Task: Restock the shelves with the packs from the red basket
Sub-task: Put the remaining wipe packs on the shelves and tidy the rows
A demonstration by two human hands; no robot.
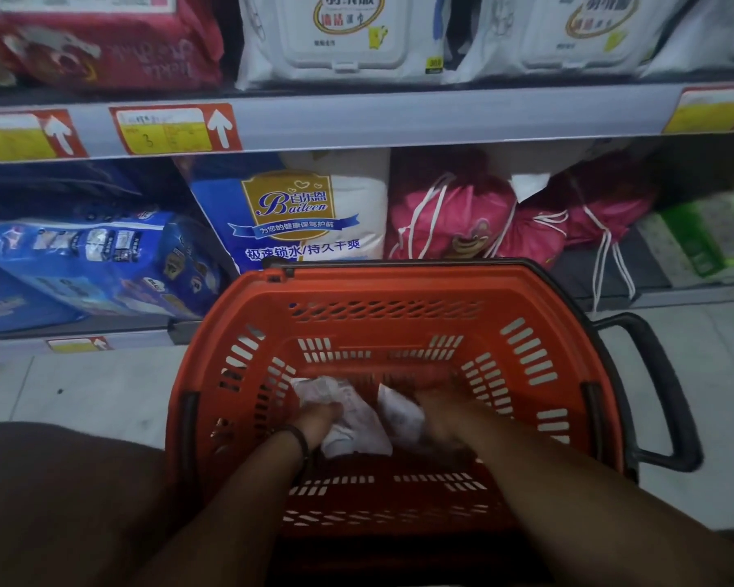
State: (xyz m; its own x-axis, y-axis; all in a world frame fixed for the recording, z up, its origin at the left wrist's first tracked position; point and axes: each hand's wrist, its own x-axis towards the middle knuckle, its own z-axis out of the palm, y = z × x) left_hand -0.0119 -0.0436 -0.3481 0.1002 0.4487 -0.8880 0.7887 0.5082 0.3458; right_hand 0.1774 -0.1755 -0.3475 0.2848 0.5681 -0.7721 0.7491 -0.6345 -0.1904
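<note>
The red basket (399, 290) stands on the floor in front of the shelves. Both my hands reach down to its bottom. My left hand (318, 419) is closed on a white pack (348, 410) with faint pink print. My right hand (443, 413), blurred by motion, rests on a second white pack (399, 413) next to the first; whether it grips that pack is unclear. A dark band circles my left wrist.
The lower shelf (102, 336) holds blue packs, a white and blue Baileen pack (297, 218) and pink drawstring bags (462, 218). The upper shelf (399, 116) carries white wipe packs and a red pack. The basket's black handle (662, 387) juts right over the tiled floor.
</note>
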